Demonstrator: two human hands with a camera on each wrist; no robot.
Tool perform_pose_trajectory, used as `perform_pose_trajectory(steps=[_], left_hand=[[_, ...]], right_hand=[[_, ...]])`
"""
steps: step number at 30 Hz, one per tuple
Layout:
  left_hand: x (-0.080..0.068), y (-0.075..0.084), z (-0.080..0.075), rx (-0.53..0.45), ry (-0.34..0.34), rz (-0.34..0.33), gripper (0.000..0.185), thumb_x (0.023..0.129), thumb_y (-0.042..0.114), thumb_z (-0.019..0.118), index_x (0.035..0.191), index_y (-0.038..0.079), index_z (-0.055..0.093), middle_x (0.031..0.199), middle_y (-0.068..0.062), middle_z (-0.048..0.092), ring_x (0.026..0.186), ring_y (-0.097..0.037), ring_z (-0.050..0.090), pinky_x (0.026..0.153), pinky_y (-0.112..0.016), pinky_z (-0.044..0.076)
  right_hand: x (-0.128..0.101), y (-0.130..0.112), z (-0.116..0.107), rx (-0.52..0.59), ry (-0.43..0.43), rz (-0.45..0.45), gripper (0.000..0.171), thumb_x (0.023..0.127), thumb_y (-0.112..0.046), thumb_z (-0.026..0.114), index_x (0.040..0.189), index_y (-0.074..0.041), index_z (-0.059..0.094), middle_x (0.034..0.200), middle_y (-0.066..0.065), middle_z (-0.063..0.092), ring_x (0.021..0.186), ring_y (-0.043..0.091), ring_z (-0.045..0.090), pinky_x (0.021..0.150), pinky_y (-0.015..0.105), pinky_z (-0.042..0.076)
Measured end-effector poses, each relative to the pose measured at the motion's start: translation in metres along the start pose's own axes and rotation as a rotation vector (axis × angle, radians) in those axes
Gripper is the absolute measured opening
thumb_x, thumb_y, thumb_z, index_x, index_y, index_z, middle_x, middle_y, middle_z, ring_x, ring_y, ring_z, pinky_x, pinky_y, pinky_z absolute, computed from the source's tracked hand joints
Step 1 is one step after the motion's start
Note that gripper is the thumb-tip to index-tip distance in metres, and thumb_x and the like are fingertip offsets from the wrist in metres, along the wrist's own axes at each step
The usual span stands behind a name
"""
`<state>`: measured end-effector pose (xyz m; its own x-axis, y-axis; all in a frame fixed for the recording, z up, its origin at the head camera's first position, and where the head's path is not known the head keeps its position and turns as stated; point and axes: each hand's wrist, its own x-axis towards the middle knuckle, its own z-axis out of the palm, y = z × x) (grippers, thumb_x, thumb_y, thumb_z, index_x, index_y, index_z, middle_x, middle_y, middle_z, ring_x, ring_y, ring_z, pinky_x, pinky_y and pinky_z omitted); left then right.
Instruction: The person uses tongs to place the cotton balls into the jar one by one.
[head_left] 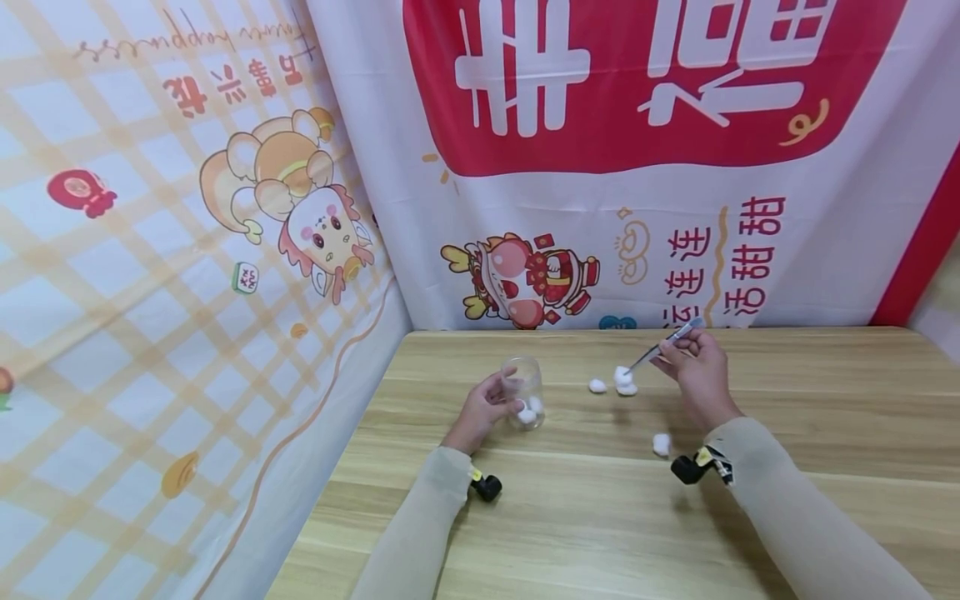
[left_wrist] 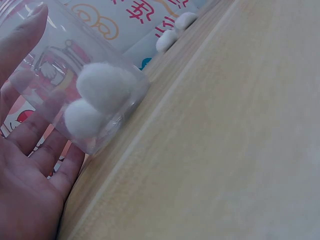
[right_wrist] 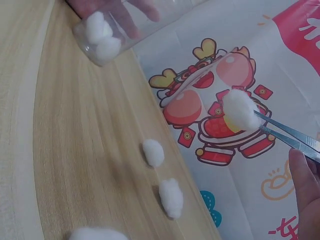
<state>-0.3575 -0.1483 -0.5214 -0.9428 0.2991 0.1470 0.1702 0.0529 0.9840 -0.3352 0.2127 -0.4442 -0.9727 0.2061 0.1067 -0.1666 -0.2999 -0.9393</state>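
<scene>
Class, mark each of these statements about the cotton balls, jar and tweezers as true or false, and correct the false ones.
1. The tweezers grip a cotton ball. True.
2. The clear jar is empty. False: two cotton balls lie inside it.
3. The left hand holds the jar. True.
4. The right hand holds a spoon. False: it holds the tweezers.
5. Loose cotton balls lie on the wooden table. True.
</scene>
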Motion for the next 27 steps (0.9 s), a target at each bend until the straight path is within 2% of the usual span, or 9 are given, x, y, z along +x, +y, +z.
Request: perform_pose_trajectory(steps=[5, 12, 18, 21, 27], left_hand=[[-0.002, 0.006, 0.0, -0.011, -0.024, -0.029, 0.071, 0.085, 0.009, 0.076, 0.147, 0.011, 0.042, 0.134, -0.006, 0.057, 0.124, -0.023, 0.051, 0.103, -0.033, 0.041], [-0.012, 0.029, 0.003, 0.01, -0.029, -0.021, 0.067, 0.086, 0.003, 0.073, 0.146, 0.005, 0.042, 0.132, -0.009, 0.059, 0.122, -0.026, 0.054, 0.1, -0.034, 0.044], [-0.003, 0.007, 0.0, -0.022, -0.02, -0.015, 0.07, 0.085, 0.007, 0.075, 0.147, 0.008, 0.042, 0.133, -0.007, 0.058, 0.123, -0.024, 0.053, 0.102, -0.033, 0.043], [0.0, 0.0, 0.0, -0.013, -0.011, -0.009, 0.07, 0.085, 0.01, 0.076, 0.147, 0.013, 0.044, 0.134, -0.007, 0.058, 0.123, -0.023, 0.052, 0.102, -0.033, 0.042], [-0.001, -0.003, 0.001, 0.009, 0.01, 0.015, 0.069, 0.084, 0.016, 0.078, 0.145, 0.015, 0.047, 0.131, -0.006, 0.059, 0.121, -0.024, 0.054, 0.101, -0.036, 0.044]], right_hand=[[0.0, 0.0, 0.002, 0.02, -0.006, -0.015, 0.025, 0.094, -0.008, 0.062, 0.115, -0.008, 0.049, 0.108, 0.01, 0.051, 0.101, 0.021, 0.062, 0.085, 0.032, 0.053], [0.001, 0.001, 0.012, 0.087, 0.004, -0.052, 0.024, 0.093, -0.002, 0.063, 0.112, -0.003, 0.049, 0.102, 0.01, 0.053, 0.096, 0.022, 0.064, 0.084, 0.033, 0.054], [0.0, 0.001, 0.017, 0.132, 0.004, -0.066, 0.032, 0.093, 0.0, 0.062, 0.117, 0.007, 0.042, 0.099, 0.009, 0.053, 0.092, 0.019, 0.065, 0.083, 0.034, 0.054], [-0.001, 0.001, 0.019, 0.131, 0.001, -0.065, 0.029, 0.093, 0.0, 0.061, 0.115, 0.005, 0.044, 0.1, 0.01, 0.053, 0.093, 0.019, 0.064, 0.084, 0.034, 0.054], [-0.002, 0.0, 0.021, 0.121, -0.002, -0.067, 0.019, 0.094, 0.0, 0.061, 0.109, -0.003, 0.049, 0.101, 0.011, 0.052, 0.097, 0.022, 0.062, 0.084, 0.034, 0.053]])
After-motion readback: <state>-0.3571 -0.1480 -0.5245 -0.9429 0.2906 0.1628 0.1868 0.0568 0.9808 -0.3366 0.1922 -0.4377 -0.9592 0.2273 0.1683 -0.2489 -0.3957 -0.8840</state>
